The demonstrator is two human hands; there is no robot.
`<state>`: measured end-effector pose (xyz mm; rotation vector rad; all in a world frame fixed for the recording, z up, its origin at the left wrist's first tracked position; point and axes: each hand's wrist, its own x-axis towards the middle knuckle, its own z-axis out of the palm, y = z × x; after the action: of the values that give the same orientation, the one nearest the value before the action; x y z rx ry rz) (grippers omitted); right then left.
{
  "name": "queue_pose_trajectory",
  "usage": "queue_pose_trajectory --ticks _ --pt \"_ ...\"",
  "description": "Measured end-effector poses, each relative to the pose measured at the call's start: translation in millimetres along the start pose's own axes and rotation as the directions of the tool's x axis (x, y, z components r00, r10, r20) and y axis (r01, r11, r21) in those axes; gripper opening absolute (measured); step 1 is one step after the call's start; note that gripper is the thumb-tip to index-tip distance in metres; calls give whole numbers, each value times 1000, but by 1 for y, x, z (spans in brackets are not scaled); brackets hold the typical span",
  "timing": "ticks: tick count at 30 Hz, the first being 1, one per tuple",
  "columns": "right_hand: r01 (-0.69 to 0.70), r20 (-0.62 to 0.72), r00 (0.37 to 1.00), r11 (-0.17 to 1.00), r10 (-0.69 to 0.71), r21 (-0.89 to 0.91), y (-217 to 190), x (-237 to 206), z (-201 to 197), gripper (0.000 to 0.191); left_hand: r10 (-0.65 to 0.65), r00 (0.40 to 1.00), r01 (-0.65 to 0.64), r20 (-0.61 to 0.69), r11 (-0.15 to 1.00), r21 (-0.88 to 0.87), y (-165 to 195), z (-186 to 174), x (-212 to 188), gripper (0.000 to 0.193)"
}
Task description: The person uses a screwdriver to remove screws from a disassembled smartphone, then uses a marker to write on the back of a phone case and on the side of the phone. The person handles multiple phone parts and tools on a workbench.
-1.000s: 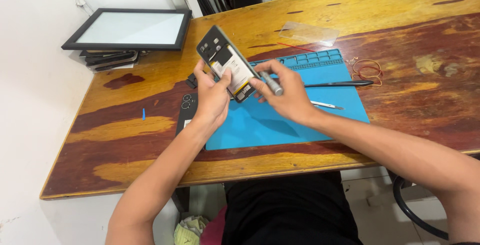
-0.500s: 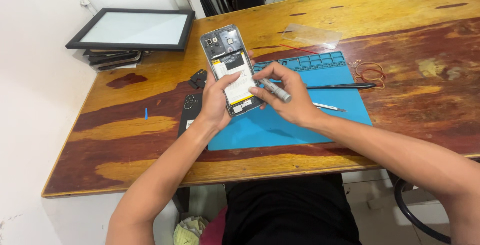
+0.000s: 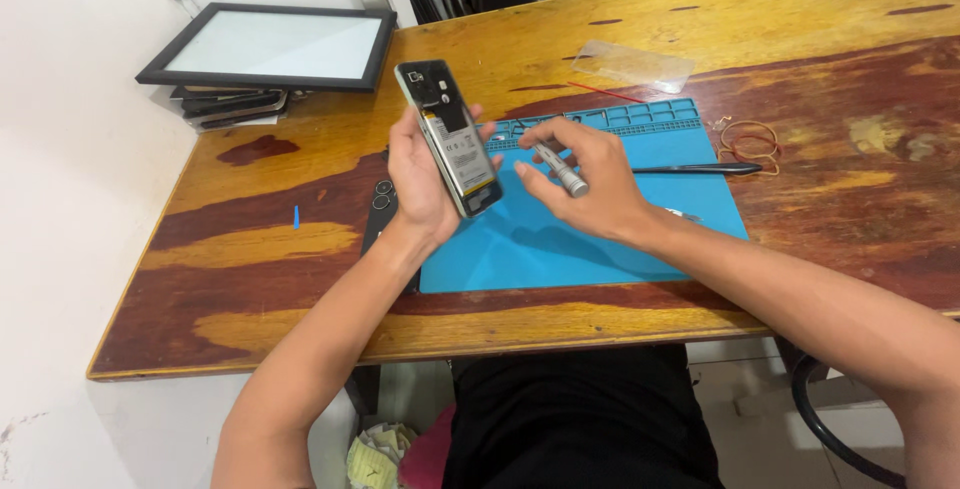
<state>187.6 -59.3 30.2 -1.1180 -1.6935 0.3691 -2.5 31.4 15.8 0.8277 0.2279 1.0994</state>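
— Two hands meet over the blue work mat (image 3: 590,239) in the head view. Why is the opened phone (image 3: 450,139) lifted off the mat?

— Held up and tilted on its long edge, its exposed inside faces the person, so the battery and boards can be read closely; that is a judgement. The left hand (image 3: 425,184) cradles it from behind, the fingers curled round its far edge and the thumb along the near side, clamped on the frame.

— And the right hand (image 3: 590,184)?

— It hangs just beside the phone, wrist bent, the forearm coming in from the lower right. Its fingers are closed round a small grey screwdriver (image 3: 560,169), the tool lying across them, tip away from the phone and not touching it.

— What lies about?

— A black back cover (image 3: 380,211) at the mat's left edge on the wooden table (image 3: 250,249), thin black tweezers (image 3: 690,168) on the mat, rubber bands (image 3: 750,136) to the right, a clear sheet (image 3: 632,65) beyond, and a framed white panel (image 3: 270,45) at the far left corner.
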Motion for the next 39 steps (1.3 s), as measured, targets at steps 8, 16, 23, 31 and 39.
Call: queue_pose_trajectory --ticks 8,16,23,31,39 --pt "477 6 877 868 -481 -135 -8 -7 1 23 9 985 18 -172 988 155 -18 -18 7 46" --pt "536 75 844 835 -531 -128 -17 -8 -1 37 -121 987 115 106 991 64 -14 -13 -1 70" --pt "673 116 734 694 -669 -256 -22 -3 -5 40 -212 969 208 130 977 46 -11 1 -6 63" --pt "696 89 691 627 -717 -350 -24 -3 -8 34 -155 987 158 -37 982 105 -22 -1 -6 66" --pt "650 98 739 668 -666 -361 -20 -2 -4 33 -129 990 136 -54 977 163 -24 -8 0 62"
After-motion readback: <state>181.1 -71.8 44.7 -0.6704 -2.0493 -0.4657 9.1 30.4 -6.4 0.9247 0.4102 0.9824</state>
